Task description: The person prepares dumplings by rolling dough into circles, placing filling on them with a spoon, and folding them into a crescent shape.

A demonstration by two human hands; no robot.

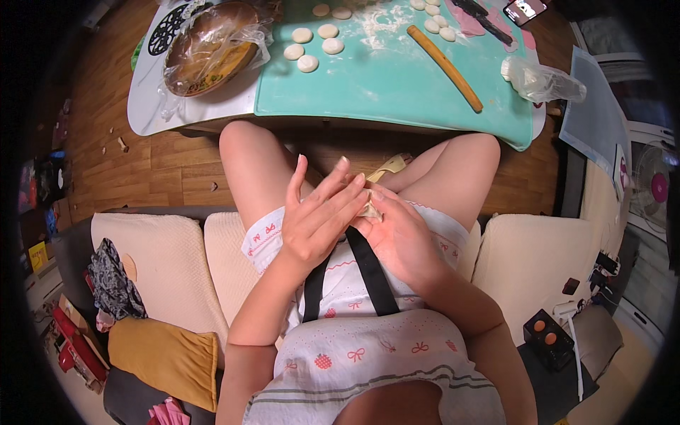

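Over my lap, my two hands meet around a small pale piece of dough (pixel 372 208), which shows only in part between the fingers. My right hand (pixel 401 228) holds it, the thumb lying along its upper side. From the other side, the fingers of my left hand (pixel 321 218) reach across and cover much of it; the little finger sticks out apart and the left thumb is hidden. Beyond my knees, a teal silicone mat (pixel 372 98) carries several flattened dough rounds (pixel 307 64), scattered flour (pixel 380 24) and a wooden rolling pin (pixel 445 69).
A brown bowl (pixel 212 53) under plastic film stands at the table's left. On the right are more dough rounds (pixel 447 34), a dark-handled tool (pixel 481 20), a phone (pixel 525 10) and a plastic bag (pixel 544 79). I sit on a sofa with cream covers (pixel 154 255).
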